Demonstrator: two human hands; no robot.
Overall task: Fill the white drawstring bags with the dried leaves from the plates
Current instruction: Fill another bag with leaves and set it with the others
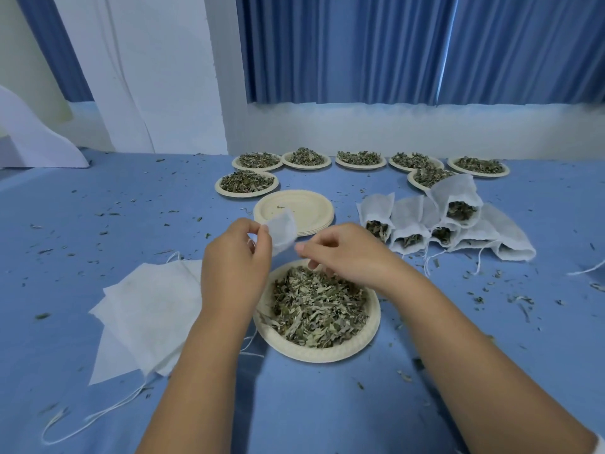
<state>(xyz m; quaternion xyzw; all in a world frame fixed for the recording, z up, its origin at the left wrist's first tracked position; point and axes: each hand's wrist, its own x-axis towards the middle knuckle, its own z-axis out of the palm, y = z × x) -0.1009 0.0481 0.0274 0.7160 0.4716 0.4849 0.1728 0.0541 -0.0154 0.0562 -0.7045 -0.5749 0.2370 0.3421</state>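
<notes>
**Empty bag held over a plate of leaves**

Head view: the left hand (235,260) is raised above the near plate (314,354) and pinches a small empty white bag (284,232) between thumb and fingers, so the bag hangs in the air just beyond the plate's far rim. The right hand (342,253) hovers over that same rim with its fingers curled downward. Its fingertips are just beside the bag's lower edge; whether they touch the bag or hold any leaves cannot be told. The plate sits on the blue table (327,404) between the forearms, heaped with dried leaves (317,306). To its left lies a pile of flat empty bags (147,309) with loose strings. Behind the hands is a stack of empty plates (304,208), and to the right a cluster of filled bags (407,221) lies on its side. More plates of leaves (360,166) line the far edge, and crumbs are scattered across the cloth.
</notes>
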